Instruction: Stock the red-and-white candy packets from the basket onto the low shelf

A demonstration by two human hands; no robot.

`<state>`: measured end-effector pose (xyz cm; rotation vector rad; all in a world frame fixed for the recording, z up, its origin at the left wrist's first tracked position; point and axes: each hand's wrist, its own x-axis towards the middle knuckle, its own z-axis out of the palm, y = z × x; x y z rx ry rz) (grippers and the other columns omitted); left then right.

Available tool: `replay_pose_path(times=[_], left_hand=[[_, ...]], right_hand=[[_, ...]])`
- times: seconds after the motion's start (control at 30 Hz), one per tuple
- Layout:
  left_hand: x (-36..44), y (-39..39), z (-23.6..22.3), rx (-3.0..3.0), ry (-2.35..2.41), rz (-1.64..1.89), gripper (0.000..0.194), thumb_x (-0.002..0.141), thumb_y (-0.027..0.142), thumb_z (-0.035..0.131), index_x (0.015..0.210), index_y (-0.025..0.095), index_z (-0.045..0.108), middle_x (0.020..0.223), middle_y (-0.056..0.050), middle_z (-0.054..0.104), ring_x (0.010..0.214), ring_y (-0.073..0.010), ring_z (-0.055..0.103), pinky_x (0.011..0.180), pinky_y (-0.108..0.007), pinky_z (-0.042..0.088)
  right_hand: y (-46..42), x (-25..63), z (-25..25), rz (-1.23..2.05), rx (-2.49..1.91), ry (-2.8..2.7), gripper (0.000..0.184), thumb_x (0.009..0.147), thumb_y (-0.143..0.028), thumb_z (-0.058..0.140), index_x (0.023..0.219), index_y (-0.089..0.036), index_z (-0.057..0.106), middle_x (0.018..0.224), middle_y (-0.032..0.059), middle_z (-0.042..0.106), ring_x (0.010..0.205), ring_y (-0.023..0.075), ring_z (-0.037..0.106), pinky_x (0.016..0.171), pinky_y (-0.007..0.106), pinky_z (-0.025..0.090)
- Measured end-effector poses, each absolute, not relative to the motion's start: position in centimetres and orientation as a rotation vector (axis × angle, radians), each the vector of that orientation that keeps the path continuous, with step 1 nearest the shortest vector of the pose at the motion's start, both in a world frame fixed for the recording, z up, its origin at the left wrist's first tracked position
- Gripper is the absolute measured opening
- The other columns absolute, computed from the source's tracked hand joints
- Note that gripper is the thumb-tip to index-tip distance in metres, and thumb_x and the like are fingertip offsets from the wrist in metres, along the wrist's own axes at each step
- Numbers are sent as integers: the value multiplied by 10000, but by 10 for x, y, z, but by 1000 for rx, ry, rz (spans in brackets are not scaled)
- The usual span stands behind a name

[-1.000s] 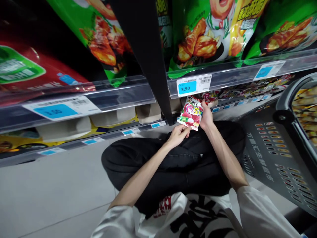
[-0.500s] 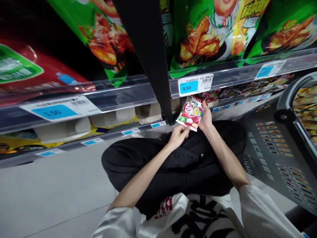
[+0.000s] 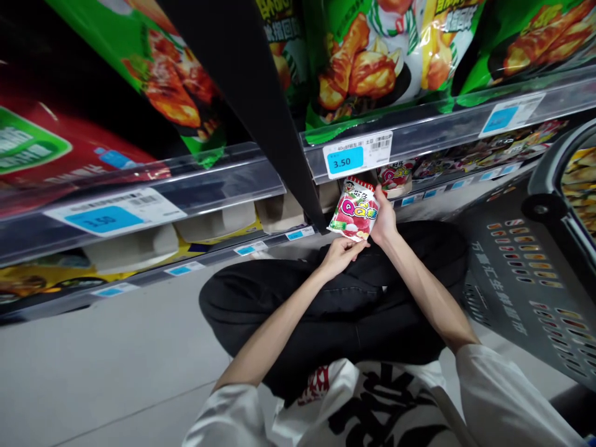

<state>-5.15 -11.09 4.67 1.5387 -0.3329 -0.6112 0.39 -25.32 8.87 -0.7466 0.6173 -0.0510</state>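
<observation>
QQ packet [image 3: 354, 212] held between my left hand [image 3: 342, 257] and right hand [image 3: 384, 221], as I see it through the remote head camera
Clock directions are read from the packet, its printed front facing my view: at 6 to 7 o'clock, my left thumb and fingers pinch its bottom edge; at 3 o'clock, my right hand grips its side, some fingers hidden behind it; beyond my left hand lie the crossed legs in black trousers [image 3: 321, 310]; at 12 o'clock, just above, I see the 3.50 price label [image 3: 357, 155] on the shelf edge, and above that a green bag [image 3: 363, 68]; at 2 o'clock, near my right hand, stands a similar small packet [image 3: 395, 177]; well apart, between 3 and 4 o'clock, the grey basket [image 3: 500, 298]
</observation>
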Motion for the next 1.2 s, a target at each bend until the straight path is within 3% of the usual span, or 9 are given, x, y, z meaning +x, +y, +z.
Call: replay_pose_path(times=[0.13, 0.3, 0.43, 0.53, 0.63, 0.87, 1.2], left_hand=[[-49, -108, 49, 1542, -322, -634, 458, 903, 584, 657, 726, 171, 743, 544, 18, 545, 560, -132, 538, 596, -261, 415], [-42, -106, 53, 1505, -368, -671, 424, 904, 571, 658, 899, 170, 794, 558, 28, 537, 542, -120, 497, 574, -254, 406], [-42, -107, 55, 1506, -429, -684, 463, 921, 564, 637, 678, 180, 725, 540, 26, 523, 595, -140, 579, 732, -287, 516], [-44, -107, 55, 1484, -413, -708, 552, 912, 581, 637, 514, 203, 580, 531, 3, 530, 830, -222, 717, 940, -347, 533], [-45, -107, 55, 1470, -377, -742, 558, 886, 598, 660, 499, 211, 549, 559, -16, 578, 990, -276, 738, 1016, -384, 523], [-45, -106, 59, 1425, -444, -756, 542, 914, 579, 645, 524, 207, 581, 596, -24, 602, 967, -264, 746, 1085, -407, 504], [-46, -106, 63, 1448, -423, -761, 567, 886, 620, 657, 511, 201, 580, 623, -41, 635, 968, -277, 753, 1016, -378, 524]], right_hand=[[-257, 8, 85, -79, -722, 665, 301, 937, -488, 663, 868, -196, 679, 746, 13, 764, 792, 204, 768, 796, 342, 631], [-264, 9, 80, -95, -723, 656, 301, 964, -464, 625, 865, -183, 673, 779, 33, 781, 788, 202, 766, 787, 353, 636], [-263, 8, 79, -79, -737, 651, 320, 921, -497, 684, 833, -190, 662, 714, 21, 756, 785, 208, 769, 784, 348, 638], [-260, 8, 81, -98, -794, 646, 328, 881, -499, 735, 792, -195, 648, 676, 17, 738, 786, 218, 773, 776, 342, 639], [-258, 7, 83, -101, -839, 644, 330, 875, -494, 741, 777, -197, 637, 672, 20, 736, 780, 229, 773, 759, 361, 645], [-259, 5, 83, -71, -893, 672, 332, 893, -490, 721, 781, -184, 658, 655, 25, 732, 712, 228, 763, 707, 368, 650], [-259, 4, 81, -30, -860, 652, 314, 890, -485, 722, 816, -186, 660, 668, 30, 734, 711, 231, 763, 729, 380, 648]])
